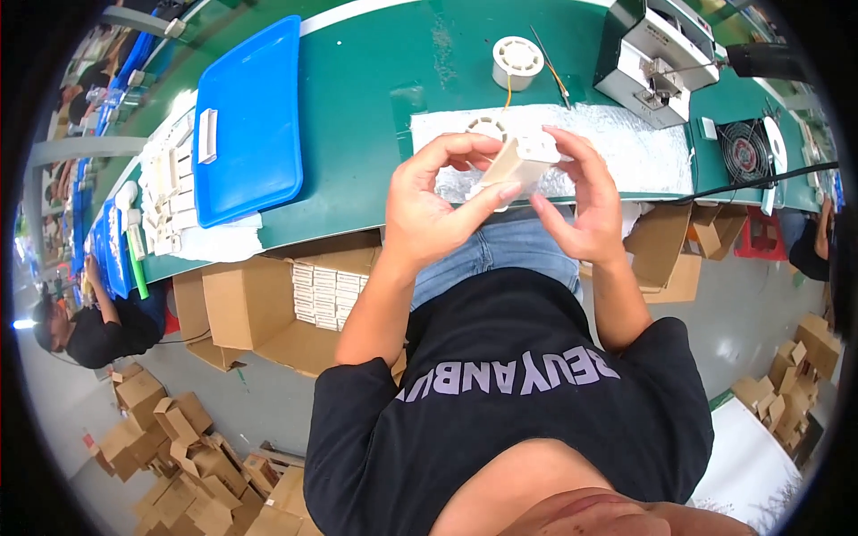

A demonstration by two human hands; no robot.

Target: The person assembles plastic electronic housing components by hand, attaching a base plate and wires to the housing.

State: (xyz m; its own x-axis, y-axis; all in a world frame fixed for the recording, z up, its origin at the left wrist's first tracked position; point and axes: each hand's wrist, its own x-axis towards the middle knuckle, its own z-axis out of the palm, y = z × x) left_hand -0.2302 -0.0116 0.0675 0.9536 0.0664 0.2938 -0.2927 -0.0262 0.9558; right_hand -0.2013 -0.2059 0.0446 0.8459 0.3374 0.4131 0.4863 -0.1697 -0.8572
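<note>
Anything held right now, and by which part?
White box-shaped part, gripped by its left side in the left hand; right hand at its right end, contact unclear.

The white boxy housing [525, 161] and the white round spool [517, 59] look like smooth matt plastic, while the blue rectangular tray [255, 134] is glossier plastic. The green bench [357, 107] has a smooth, faintly shiny top under a crinkled, silvery foil-like sheet [635, 147]. The brown open box [237, 308] is dull cardboard; the blue trousers [500, 250], woven denim.

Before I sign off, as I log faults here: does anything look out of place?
The cardboard boxes on the floor at lower left look untidy: heaped at odd angles, not stacked squarely.
</note>
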